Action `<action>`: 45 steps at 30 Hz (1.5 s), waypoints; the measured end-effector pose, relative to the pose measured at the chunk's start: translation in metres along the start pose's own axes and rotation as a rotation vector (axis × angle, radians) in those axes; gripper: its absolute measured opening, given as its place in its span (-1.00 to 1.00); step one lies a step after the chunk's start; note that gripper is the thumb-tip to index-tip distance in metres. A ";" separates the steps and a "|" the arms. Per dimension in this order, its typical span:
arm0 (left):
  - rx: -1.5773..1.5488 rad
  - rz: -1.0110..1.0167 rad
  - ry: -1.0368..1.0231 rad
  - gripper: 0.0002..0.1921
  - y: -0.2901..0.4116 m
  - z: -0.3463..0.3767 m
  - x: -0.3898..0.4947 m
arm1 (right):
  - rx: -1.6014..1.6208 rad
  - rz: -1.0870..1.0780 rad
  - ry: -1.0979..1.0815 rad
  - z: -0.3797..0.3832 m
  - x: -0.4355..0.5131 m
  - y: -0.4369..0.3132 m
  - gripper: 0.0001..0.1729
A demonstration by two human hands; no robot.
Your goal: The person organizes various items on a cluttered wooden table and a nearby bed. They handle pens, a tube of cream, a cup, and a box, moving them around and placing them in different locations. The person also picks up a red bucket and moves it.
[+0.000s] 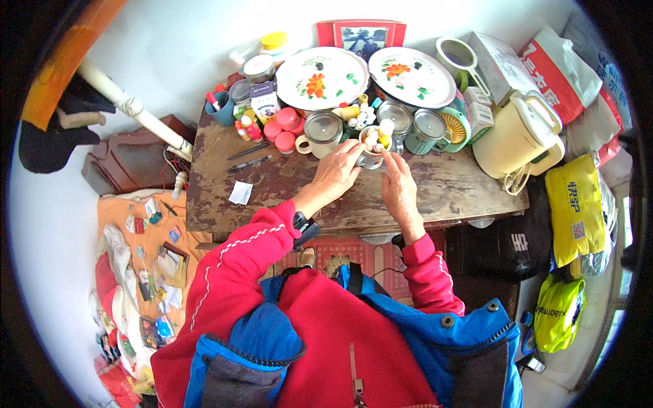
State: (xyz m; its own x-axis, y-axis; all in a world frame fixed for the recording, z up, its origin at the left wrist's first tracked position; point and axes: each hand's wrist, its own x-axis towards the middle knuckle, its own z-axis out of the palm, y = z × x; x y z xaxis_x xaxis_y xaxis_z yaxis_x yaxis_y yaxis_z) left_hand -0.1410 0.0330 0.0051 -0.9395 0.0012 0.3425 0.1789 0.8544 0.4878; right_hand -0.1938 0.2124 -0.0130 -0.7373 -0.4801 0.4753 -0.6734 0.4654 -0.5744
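A small light-coloured cup (pixel 371 161) stands near the back of the worn wooden table (pixel 285 191), holding several small white and yellow pieces (pixel 376 138). The fingers of my left hand (pixel 336 167) grip its left side and rim. On the other side, my right hand (pixel 400 189) holds the cup with its fingertips. My fingers cover part of the cup's wall. Just left of it stands a cream mug (pixel 320 145) with a lid. Behind lie several small white bottles (pixel 361 118). A green lidded mug (pixel 422 144) is at the right.
Two flowered enamel lids (pixel 322 76) rise at the back below a red picture frame (pixel 360 38). Pink-lidded jars (pixel 284 133), pens (pixel 250 163) and folded paper (pixel 241 193) lie left. A cream electric kettle (pixel 510 135) stands right, near bags (pixel 574 214). An orange-sheeted bed (pixel 176 224) holds clutter.
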 end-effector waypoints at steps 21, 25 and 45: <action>0.214 -0.621 0.364 -0.54 -0.141 -0.094 -0.214 | -0.062 0.125 0.046 0.011 -0.106 0.031 -0.73; 0.234 -0.699 0.312 -0.56 -0.157 -0.095 -0.214 | -0.100 0.127 0.049 0.021 -0.088 0.034 -0.72; -0.753 -0.863 0.238 -0.82 -0.129 -0.102 -0.184 | -0.306 0.124 0.128 0.043 -0.080 0.036 -0.71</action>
State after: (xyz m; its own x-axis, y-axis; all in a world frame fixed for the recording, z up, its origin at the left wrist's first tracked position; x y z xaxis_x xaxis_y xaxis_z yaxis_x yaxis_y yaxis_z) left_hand 0.0386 -0.1301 -0.0387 -0.7699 -0.5946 -0.2318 -0.2889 0.0009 0.9574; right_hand -0.1565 0.2359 -0.1006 -0.8023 -0.3182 0.5051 -0.5492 0.7250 -0.4155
